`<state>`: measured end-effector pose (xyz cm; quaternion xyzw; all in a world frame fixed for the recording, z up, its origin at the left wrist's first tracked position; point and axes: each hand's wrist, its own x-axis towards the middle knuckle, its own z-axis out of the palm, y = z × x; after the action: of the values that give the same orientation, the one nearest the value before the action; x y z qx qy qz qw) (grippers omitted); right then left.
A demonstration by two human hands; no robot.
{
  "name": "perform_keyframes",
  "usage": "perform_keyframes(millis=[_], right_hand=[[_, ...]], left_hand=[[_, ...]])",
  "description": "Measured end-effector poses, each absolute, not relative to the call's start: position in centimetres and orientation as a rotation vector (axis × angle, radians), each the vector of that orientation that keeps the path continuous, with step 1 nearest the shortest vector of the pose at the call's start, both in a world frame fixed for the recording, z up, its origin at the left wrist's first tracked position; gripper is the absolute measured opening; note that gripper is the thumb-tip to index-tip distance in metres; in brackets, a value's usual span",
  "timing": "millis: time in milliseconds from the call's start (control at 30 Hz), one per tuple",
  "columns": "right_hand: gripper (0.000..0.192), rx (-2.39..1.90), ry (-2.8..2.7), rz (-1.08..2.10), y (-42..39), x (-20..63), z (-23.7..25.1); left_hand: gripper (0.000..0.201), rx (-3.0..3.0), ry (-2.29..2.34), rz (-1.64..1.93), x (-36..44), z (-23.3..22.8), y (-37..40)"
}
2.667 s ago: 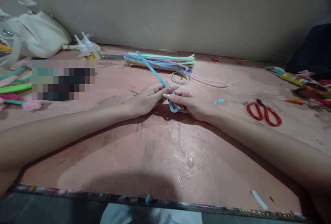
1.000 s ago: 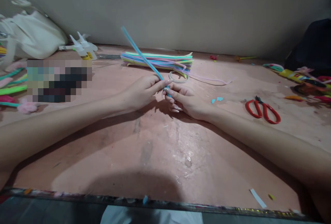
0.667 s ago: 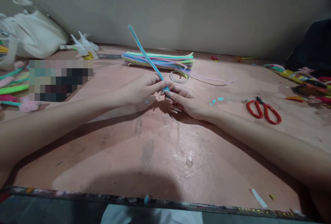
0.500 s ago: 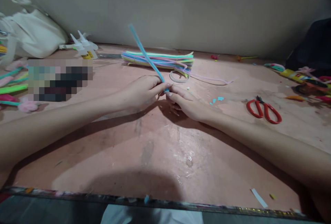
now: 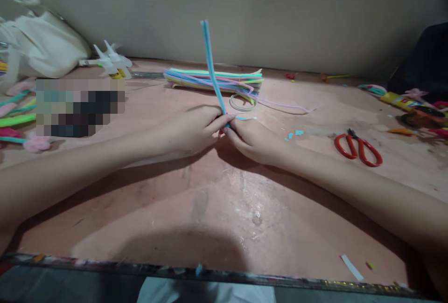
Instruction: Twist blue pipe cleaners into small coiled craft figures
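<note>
A long blue pipe cleaner (image 5: 211,66) stands almost upright from between my two hands in the middle of the pinkish table (image 5: 224,200). My left hand (image 5: 191,128) pinches its lower part between thumb and fingers. My right hand (image 5: 254,140) meets the left one fingertip to fingertip and grips the bottom end, which is hidden under the fingers. Just behind the hands lies a bundle of pastel pipe cleaners (image 5: 215,80) with a small pale ring (image 5: 240,102) beside it.
Red-handled scissors (image 5: 357,149) lie at the right, with small blue scraps (image 5: 295,134) near them. Glue bottles (image 5: 110,60) and a white bag (image 5: 42,46) sit at the back left. Colourful craft pieces (image 5: 416,112) crowd the far right. A wall runs along the table's back.
The blue pipe cleaner has swung from leaning far left to nearly upright. The curled loop seen below my right hand 2.7 s ago is now hidden inside the fingers.
</note>
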<state>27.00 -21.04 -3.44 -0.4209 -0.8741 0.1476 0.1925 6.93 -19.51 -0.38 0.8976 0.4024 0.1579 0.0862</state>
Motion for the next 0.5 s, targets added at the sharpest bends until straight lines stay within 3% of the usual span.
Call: perform_keyframes(millis=[167, 300, 500], right_hand=[[0.028, -1.209, -2.492, 0.224, -21.3, 26.8, -3.5], [0.025, -1.114, -2.488, 0.376, -21.2, 27.3, -3.3], [0.043, -0.804, -2.446, 0.654, -20.4, 28.2, -3.6]], left_hand=[[0.041, 2.720, 1.159, 0.459, 7.0, -0.5, -19.8], [0.046, 2.659, 1.225, 0.466, 7.0, -0.4, -19.9], [0.050, 2.553, 1.256, 0.420, 7.2, 0.0, -19.9]])
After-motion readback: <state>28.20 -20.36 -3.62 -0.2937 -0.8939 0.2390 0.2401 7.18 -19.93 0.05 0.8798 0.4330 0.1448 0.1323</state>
